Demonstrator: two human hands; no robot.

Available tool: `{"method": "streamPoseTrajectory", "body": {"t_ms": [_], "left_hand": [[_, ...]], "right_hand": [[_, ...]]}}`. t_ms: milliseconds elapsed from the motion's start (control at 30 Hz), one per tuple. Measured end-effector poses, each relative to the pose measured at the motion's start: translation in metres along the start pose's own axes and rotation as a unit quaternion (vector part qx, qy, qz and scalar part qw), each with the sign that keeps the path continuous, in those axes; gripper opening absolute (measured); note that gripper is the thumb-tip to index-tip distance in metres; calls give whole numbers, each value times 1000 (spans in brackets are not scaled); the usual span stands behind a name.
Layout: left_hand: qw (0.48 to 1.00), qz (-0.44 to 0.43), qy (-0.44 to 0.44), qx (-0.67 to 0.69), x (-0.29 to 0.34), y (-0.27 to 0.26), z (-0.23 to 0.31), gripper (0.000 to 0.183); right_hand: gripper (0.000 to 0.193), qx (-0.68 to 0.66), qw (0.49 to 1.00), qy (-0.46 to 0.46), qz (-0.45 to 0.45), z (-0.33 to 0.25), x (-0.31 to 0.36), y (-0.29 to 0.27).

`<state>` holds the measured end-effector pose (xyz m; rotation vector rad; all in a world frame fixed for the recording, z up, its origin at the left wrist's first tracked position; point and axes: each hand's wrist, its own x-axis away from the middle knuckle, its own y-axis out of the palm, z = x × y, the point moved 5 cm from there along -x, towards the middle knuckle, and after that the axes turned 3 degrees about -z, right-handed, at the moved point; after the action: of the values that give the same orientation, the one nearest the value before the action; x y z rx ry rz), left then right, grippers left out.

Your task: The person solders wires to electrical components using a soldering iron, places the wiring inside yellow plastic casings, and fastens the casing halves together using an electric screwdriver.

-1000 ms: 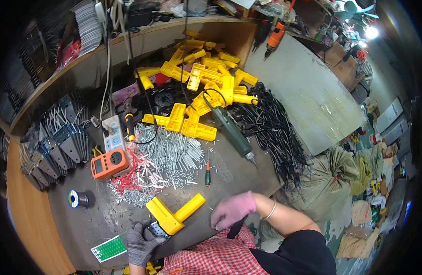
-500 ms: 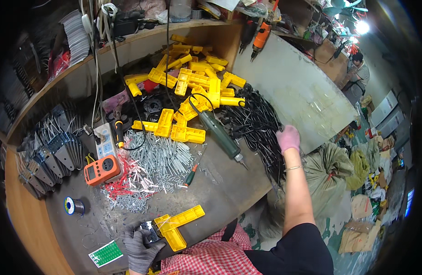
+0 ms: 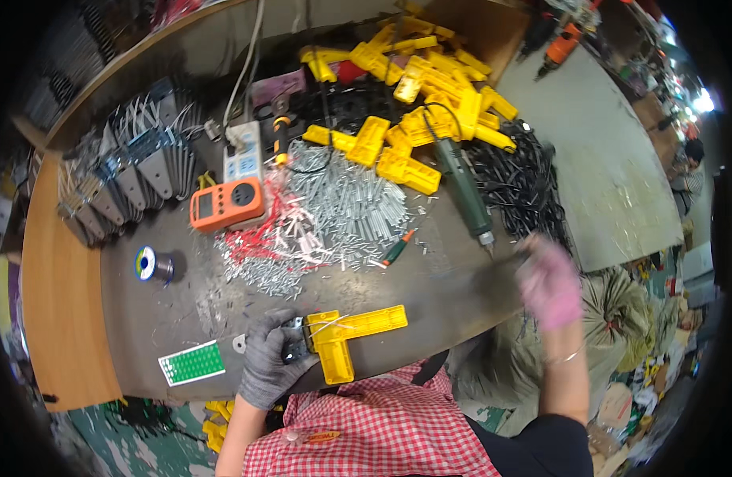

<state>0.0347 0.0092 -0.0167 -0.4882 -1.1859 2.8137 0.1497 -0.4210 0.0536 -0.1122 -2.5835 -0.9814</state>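
Left hand (image 3: pixel 268 359), grey-gloved: fingers clenched on the end of a yellow L-shaped plastic housing (image 3: pixel 346 337), held flat at the near edge of the grey workbench (image 3: pixel 445 282) | Right hand (image 3: pixel 549 285), pink-gloved: blurred, raised over the bench's right edge near the green electric screwdriver (image 3: pixel 464 188); finger state cannot be told | Behind: heap of metal pins (image 3: pixel 334 211), orange multimeter (image 3: pixel 228 203)

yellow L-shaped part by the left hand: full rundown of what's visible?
The yellow L-shaped part looks like moulded plastic: one long arm points right, a shorter, wider arm points toward the person. It lies flat at the near edge of the grey bench. The grey-gloved left hand grips a small dark metal piece at its corner end. A thin pale wire crosses its top. The pink-gloved right hand is well clear, motion-blurred.
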Motion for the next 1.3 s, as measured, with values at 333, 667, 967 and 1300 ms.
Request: {"method": "streamPoseTrajectory", "body": {"t_ms": [333,667,967,1300], "left_hand": [[1000,-21,-7,8,-5,-8,0,50],[993,-80,-28,76,-19,-19,2,41],[929,-164,216,-250,-150,40,7,17],[982,-86,93,-143,-114,11,6,12]], "right_hand": [[19,703,448,-386,-394,122,73,95],[10,606,521,-206,-564,156,42,118],[23,445,799,207,-349,145,-58,140],[23,144,824,352,-419,166,-73,172]]}}
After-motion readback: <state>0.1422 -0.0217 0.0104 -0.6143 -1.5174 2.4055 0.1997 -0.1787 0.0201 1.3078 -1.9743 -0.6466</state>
